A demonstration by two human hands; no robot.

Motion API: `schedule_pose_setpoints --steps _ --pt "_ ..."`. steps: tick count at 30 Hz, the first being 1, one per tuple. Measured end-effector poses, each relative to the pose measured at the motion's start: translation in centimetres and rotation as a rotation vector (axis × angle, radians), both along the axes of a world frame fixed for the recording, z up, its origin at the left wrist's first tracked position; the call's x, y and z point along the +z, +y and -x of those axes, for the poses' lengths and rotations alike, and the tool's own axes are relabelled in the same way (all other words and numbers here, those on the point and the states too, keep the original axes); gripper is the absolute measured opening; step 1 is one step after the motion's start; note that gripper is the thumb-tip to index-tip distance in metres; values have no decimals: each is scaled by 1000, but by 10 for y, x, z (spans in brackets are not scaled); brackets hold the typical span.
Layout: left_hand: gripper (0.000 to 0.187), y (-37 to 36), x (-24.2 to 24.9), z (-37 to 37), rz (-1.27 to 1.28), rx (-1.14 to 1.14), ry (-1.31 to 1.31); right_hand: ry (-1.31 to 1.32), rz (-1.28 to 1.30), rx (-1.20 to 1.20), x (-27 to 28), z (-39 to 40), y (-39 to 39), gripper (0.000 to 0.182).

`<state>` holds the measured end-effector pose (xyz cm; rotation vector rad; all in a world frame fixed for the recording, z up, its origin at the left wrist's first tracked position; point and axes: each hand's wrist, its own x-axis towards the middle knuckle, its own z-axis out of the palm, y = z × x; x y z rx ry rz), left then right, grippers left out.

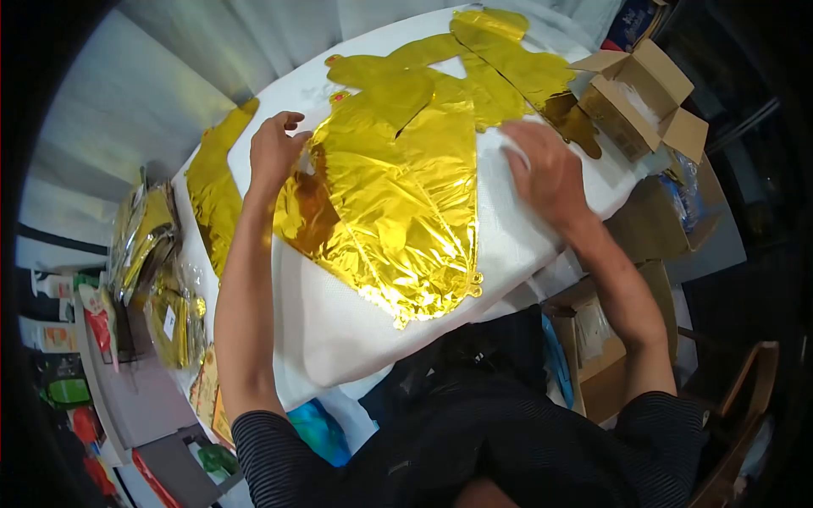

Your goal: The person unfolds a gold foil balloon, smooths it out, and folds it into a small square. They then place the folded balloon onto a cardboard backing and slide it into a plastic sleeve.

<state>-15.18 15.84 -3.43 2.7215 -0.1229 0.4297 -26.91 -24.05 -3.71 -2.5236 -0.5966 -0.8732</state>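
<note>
Right now both hands rest on a large gold foil balloon (398,195) lying flat and deflated on the white table (339,339) in the middle of the frame. The left hand (275,152), at centre left, presses down on the balloon's left edge with its fingers loosely curled; whether it pinches the foil or only holds it flat cannot be told. The right hand (546,173), at centre right, lies palm down at the balloon's right edge, fingers together and slightly blurred, flattening the foil against the white cover.

More gold foil shapes (474,59) lie overlapped toward the top of the frame, touching the upper end of the balloon, and another gold piece (212,195) hangs over the table's left edge. An open cardboard box (639,97) sits at the upper right, just beside the foil shapes. Packets of gold foil (152,254) are stacked on a grey shelf at the left.

The foil looks thin and creased, so a hard press or a sideways drag could, I judge, crumple or tear a seam. Because the sheets overlap and shine alike, pulling one could also drag its neighbours along, and the piece at the left edge could slide off the table.
</note>
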Motion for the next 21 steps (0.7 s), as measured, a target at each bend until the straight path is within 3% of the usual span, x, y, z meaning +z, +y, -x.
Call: schedule_pose_setpoints --steps 5,7,10,21 --pt "31 -26 7 5 29 -72 -62 36 178 -212 -12 -77 -39 25" --pt "28 -40 13 8 119 -101 12 275 229 -333 -17 -100 -48 14" --pt "27 -61 18 14 160 -167 0 294 352 -316 -26 -118 -59 7" --pt "30 -162 26 3 147 -419 17 196 337 -290 -6 -139 -80 10"
